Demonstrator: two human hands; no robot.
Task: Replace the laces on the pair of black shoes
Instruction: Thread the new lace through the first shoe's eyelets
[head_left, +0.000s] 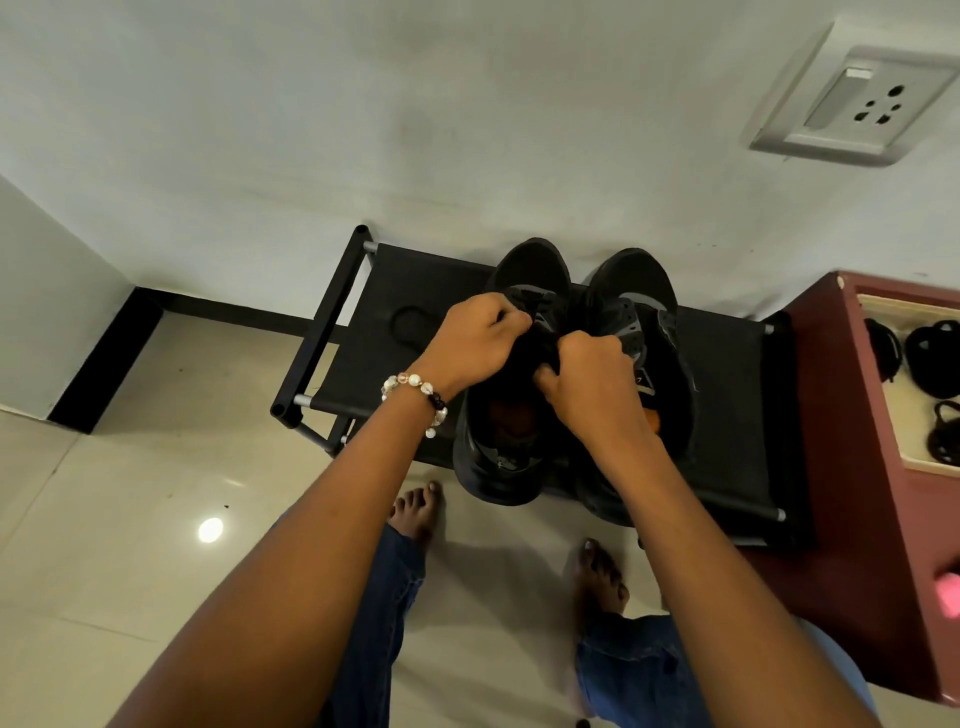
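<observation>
Head cam, looking straight down: two black shoes sit side by side on a low black rack (431, 280) against the wall, toes pointing at the wall. Both hands are on the left shoe (519, 415). The left hand (475, 340) is curled, fingertips pinching at the lace (535, 301) area up by the eyelets, and the right hand (592, 379) is fisted around the tongue (can't tell exactly which bit it's got). The right shoe (644, 291) sits touching its mate. There's a beaded bracelet (415, 397) on the left wrist, bare feet on the tile, and a maroon cabinet (852, 467) just beside the rack holding dark coiled stuff.
</observation>
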